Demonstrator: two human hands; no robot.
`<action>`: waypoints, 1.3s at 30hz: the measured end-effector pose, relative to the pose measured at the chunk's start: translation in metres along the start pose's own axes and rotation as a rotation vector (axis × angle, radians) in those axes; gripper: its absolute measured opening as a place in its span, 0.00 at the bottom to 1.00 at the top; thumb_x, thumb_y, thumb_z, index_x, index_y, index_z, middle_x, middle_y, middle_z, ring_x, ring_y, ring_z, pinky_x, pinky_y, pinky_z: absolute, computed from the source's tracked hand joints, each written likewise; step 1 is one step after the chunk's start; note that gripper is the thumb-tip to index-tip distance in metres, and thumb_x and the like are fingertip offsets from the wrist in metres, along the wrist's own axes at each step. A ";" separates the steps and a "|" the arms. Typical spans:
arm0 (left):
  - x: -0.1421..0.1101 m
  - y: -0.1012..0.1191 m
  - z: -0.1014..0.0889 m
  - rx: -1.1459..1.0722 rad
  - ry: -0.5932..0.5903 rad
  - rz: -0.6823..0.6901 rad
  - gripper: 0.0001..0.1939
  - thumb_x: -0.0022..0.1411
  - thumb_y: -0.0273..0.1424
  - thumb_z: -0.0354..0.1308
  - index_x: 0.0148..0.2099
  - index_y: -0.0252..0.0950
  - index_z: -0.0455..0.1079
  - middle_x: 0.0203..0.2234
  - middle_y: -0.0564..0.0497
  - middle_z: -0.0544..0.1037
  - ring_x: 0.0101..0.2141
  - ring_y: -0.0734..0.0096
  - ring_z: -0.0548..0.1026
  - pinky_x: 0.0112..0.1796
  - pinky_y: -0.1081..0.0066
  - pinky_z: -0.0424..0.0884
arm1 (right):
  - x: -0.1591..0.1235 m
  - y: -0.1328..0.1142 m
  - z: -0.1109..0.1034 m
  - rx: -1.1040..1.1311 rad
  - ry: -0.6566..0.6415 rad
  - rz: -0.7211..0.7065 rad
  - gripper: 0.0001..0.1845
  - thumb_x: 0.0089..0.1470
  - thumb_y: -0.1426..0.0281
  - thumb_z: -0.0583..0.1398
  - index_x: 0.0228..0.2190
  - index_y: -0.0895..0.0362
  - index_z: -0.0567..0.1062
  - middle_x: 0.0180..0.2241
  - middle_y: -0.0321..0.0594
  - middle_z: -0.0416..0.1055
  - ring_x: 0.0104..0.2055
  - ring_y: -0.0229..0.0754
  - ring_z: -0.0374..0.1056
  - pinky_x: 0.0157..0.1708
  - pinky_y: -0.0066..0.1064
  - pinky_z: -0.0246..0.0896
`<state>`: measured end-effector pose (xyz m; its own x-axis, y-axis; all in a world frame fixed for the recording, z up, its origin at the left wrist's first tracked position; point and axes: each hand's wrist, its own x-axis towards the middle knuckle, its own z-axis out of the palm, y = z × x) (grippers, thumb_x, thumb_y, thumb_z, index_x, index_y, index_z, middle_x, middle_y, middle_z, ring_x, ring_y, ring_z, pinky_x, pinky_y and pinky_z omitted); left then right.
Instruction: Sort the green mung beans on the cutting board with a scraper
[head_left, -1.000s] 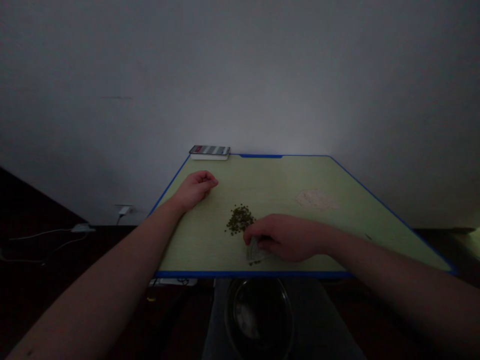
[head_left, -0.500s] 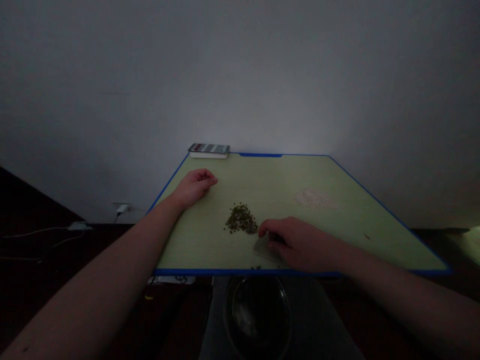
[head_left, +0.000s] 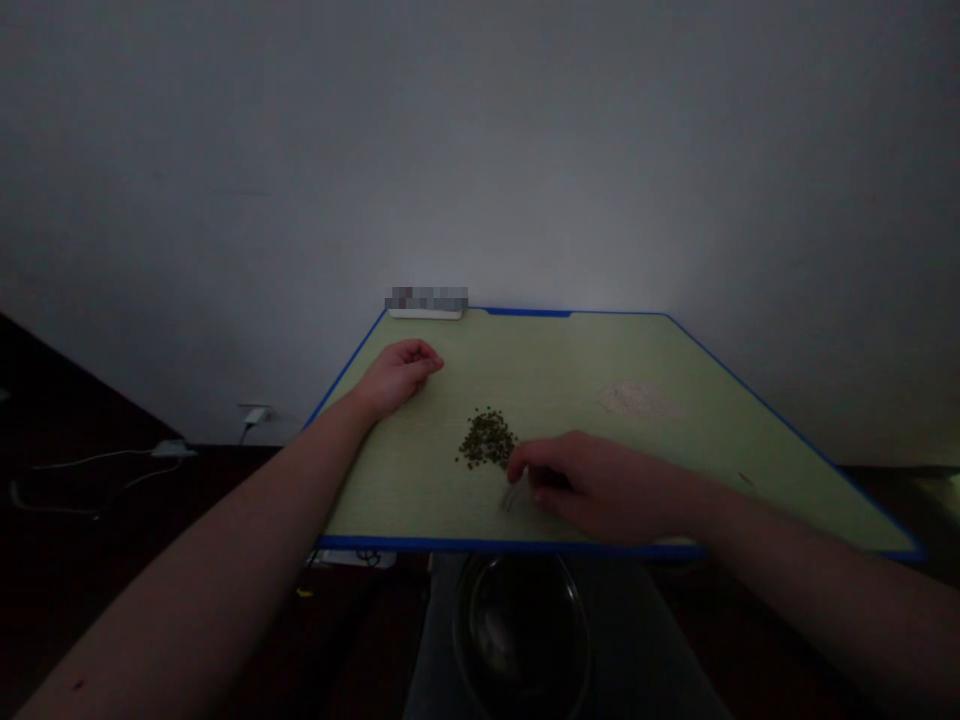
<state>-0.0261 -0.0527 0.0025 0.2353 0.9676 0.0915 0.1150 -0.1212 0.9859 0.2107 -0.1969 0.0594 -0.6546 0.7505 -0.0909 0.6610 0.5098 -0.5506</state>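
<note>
A loose pile of small green beans (head_left: 486, 438) lies on the pale green tabletop (head_left: 525, 360). Just to its right, my right hand (head_left: 570, 480) is closed round a clear thin plastic piece (head_left: 511, 496), blurred and partly hidden by the fingers. Its fingertips are close to the pile's near right side. My left hand (head_left: 401, 375) rests on the table at the left, beyond the pile, fingers curled together and nothing visible in them. Below the table's front edge, a round shiny dark bowl (head_left: 521, 640) sits between my legs; its inside is too dark to make out.
A pale grainy heap (head_left: 637, 398) spreads on the right of the table. A white box (head_left: 426, 313) with a blurred-out top stands at the far left corner. A small dark sliver (head_left: 745, 479) lies farther right. A plug (head_left: 256, 415) and cables are at the wall.
My right hand moved right and towards the table edge with the plastic piece, then slightly back left. A few beans near the front edge no longer show. My left hand stayed put.
</note>
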 end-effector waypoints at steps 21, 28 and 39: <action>0.005 -0.001 -0.006 -0.348 0.065 -0.015 0.10 0.54 0.33 0.51 0.24 0.34 0.61 0.10 0.58 0.57 0.10 0.82 0.55 0.13 0.76 0.46 | 0.153 0.061 -0.028 -0.214 0.049 0.118 0.22 0.44 0.79 0.55 0.43 0.56 0.73 0.34 0.41 0.75 0.30 0.38 0.68 0.31 0.26 0.58; 0.007 0.002 -0.015 -0.634 0.196 -0.069 0.14 0.55 0.38 0.49 0.22 0.36 0.56 0.10 0.59 0.53 0.11 0.82 0.54 0.13 0.77 0.44 | 0.161 0.028 -0.009 -0.225 -0.039 -0.049 0.23 0.41 0.77 0.57 0.42 0.56 0.73 0.32 0.41 0.75 0.30 0.39 0.67 0.29 0.26 0.56; 0.007 0.002 -0.017 -0.676 0.244 -0.059 0.14 0.55 0.37 0.49 0.22 0.36 0.56 0.09 0.59 0.52 0.11 0.82 0.52 0.13 0.77 0.44 | 0.151 0.004 0.006 -0.254 -0.143 -0.224 0.24 0.40 0.79 0.56 0.42 0.56 0.74 0.30 0.39 0.74 0.28 0.37 0.63 0.26 0.26 0.53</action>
<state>-0.0403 -0.0424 0.0071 0.0157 0.9998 -0.0134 -0.5201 0.0196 0.8539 0.1124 -0.0839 0.0390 -0.8260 0.5514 -0.1165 0.5540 0.7563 -0.3480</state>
